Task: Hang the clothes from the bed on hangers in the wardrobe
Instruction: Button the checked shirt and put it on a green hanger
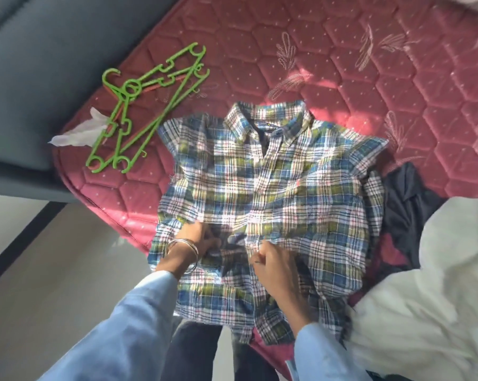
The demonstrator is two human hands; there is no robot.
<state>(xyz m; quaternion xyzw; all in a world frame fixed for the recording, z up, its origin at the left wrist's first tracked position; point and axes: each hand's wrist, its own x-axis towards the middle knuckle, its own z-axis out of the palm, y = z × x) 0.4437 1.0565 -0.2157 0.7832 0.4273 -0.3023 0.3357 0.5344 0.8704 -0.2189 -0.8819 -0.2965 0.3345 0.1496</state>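
A short-sleeved cotton shirt in blue, green and white plaid (262,204) is lying face up and spread flat on the quilted maroon mattress (370,64), probably laid out so that its front can be worked on before a hanger goes in. Its long axis is running from the collar, which is pointing away from the person toward the middle of the bed, down to the hem, which is hanging over the near edge. The left hand (196,240), wearing metal bangles at the wrist, is curling its fingers into the fabric beside the button placket, and the right hand (273,265) is pinching the opposite edge of the placket; together they seem to be opening or fastening the lower front, though which of the two I cannot tell. A small stack of green plastic hangers (147,111) is lying well apart to the left of the shirt, near the mattress corner, with their hooks pointing away toward the edge. A dark garment (408,204) and a heap of white cloth (430,284) are lying just beside the shirt on the right, waiting their turn.
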